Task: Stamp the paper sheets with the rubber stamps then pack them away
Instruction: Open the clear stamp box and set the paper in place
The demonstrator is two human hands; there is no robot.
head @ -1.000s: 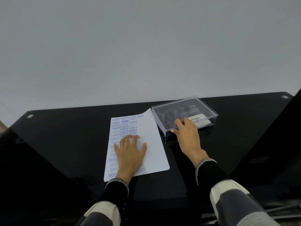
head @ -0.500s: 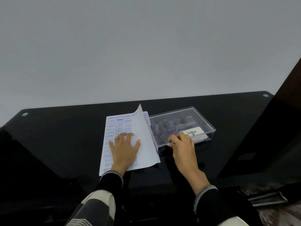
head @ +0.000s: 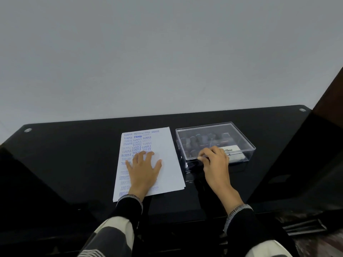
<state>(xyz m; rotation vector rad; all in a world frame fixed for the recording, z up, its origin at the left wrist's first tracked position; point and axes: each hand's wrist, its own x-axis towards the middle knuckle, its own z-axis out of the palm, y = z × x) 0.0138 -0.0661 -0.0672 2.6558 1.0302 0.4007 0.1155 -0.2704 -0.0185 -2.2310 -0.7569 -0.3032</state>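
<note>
A stack of white paper sheets point(head: 168, 160), covered down its left side with blue stamp marks, lies flat on the black table point(head: 74, 154). My left hand point(head: 143, 171) rests flat on the sheets with the fingers spread. To the right stands a closed clear plastic box point(head: 241, 138) with several dark rubber stamps point(head: 196, 140) inside and a white label point(head: 231, 149). My right hand point(head: 216, 164) is at the box's front edge, its fingers curled over the lid's rim and the thumb against the front.
The glossy black table ends at a pale wall behind. A dark brown panel point(head: 330, 101) rises at the far right. Metal studs point(head: 27, 130) mark the table's back corners. A gap separates the paper from the box.
The top sheet's raised right corner has dropped and the stack now lies flat. My right hand has curled tighter on the box's front rim. The left hand stays on the paper.
</note>
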